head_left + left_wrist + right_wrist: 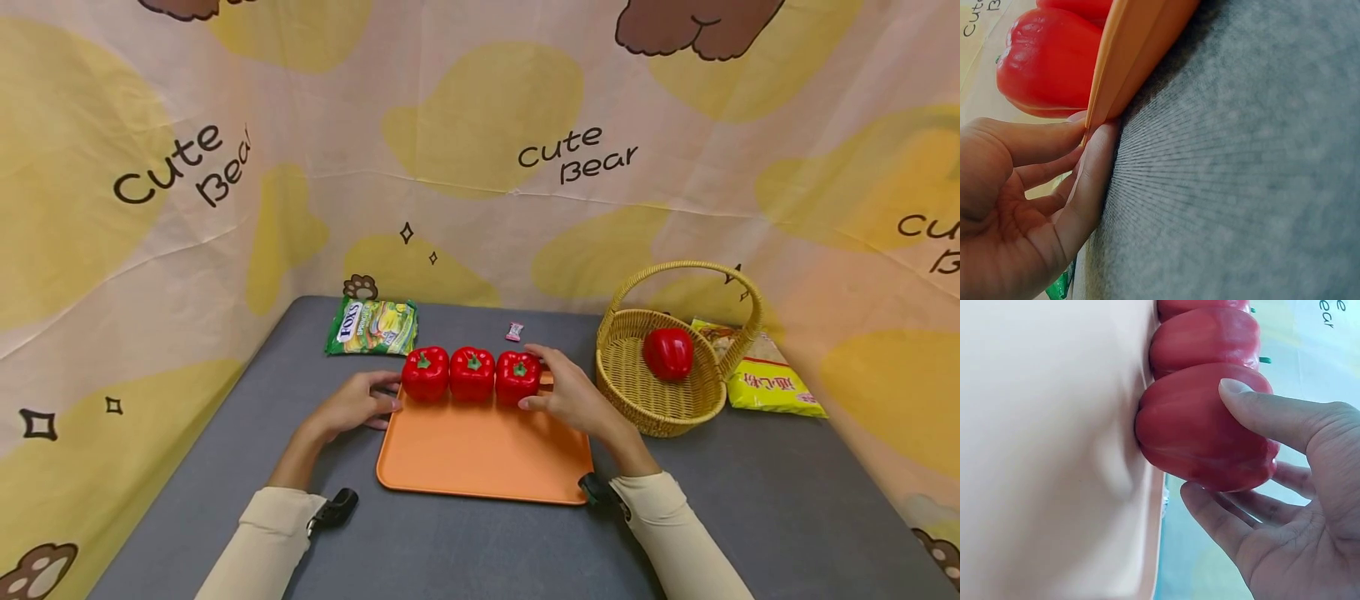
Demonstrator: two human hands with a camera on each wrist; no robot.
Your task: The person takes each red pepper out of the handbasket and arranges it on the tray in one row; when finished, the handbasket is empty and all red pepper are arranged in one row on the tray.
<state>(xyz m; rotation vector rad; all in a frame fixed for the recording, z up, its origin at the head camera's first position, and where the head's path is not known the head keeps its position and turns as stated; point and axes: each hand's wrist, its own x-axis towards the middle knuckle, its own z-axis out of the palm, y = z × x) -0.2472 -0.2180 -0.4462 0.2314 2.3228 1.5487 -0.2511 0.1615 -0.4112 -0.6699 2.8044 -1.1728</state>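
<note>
Three red bell peppers stand in a row along the far edge of an orange tray (480, 454): a left one (425, 379), a middle one (472, 379) and a right one (516, 382). My left hand (356, 408) pinches the tray's left rim beside the left pepper; the left wrist view shows the thumb (1041, 139) above the rim and a finger beneath. With thumb and fingers on either side, my right hand (573, 396) holds the right pepper (1200, 428). That pepper sits upright on the tray, close beside the middle one (1207, 340).
To the right stands a wicker basket (611, 367) with a tall handle and another red pepper (669, 354) inside. Behind it lies a yellow food packet (772, 387). A green Fox's candy bag (375, 327) and a small wrapped candy (514, 332) lie behind the tray.
</note>
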